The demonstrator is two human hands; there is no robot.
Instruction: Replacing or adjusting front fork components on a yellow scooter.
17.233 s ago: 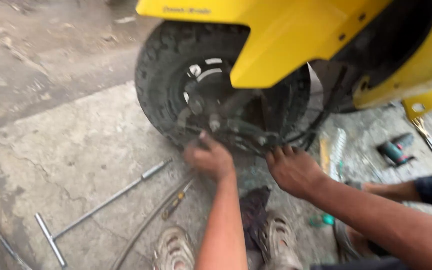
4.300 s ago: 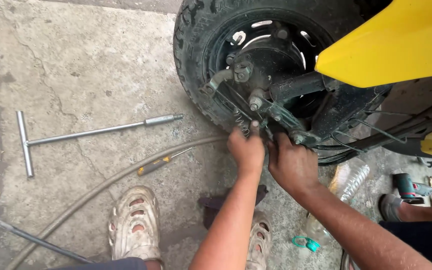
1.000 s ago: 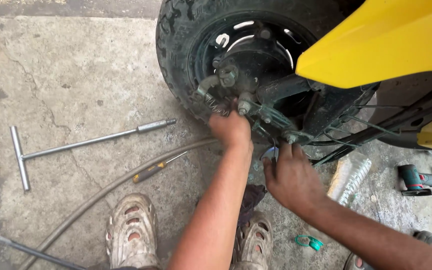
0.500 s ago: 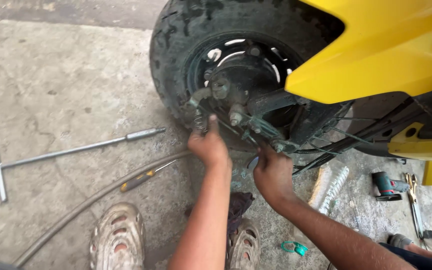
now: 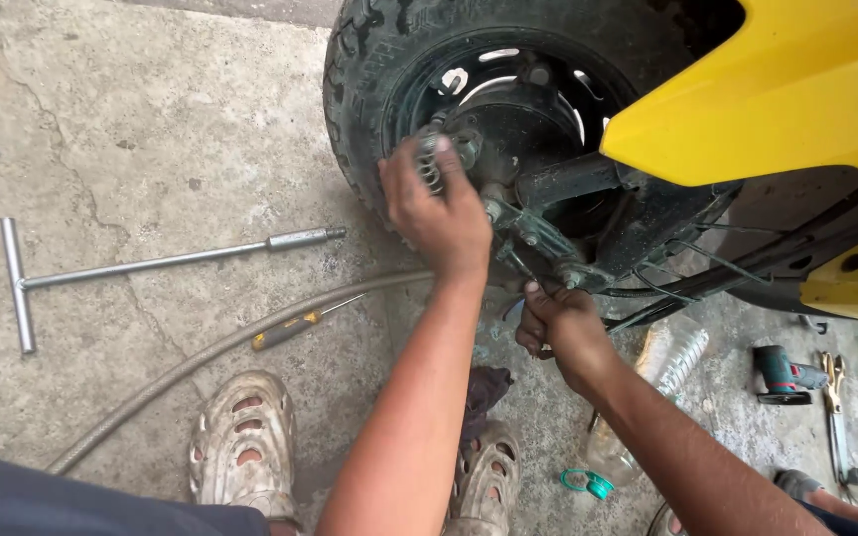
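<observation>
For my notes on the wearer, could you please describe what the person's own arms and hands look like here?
Both arms are bare, with no sleeves in view. The left hand and right hand wear no gloves, rings, watch or wristband that I can see. Dark grime smudges the fingers of the right hand.

Yellow plastic scooter body panel (image 5: pixel 796 89) overhangs black knobby rubber tyre (image 5: pixel 369 89), blocking hub from right; bare concrete floor (image 5: pixel 151 119) leaves left approach open past steel T-handle wrench (image 5: pixel 151 263).

A T-handle wrench (image 5: pixel 141 266) lies on concrete (screwdriver (image 5: pixel 302 322) just beside).
</observation>
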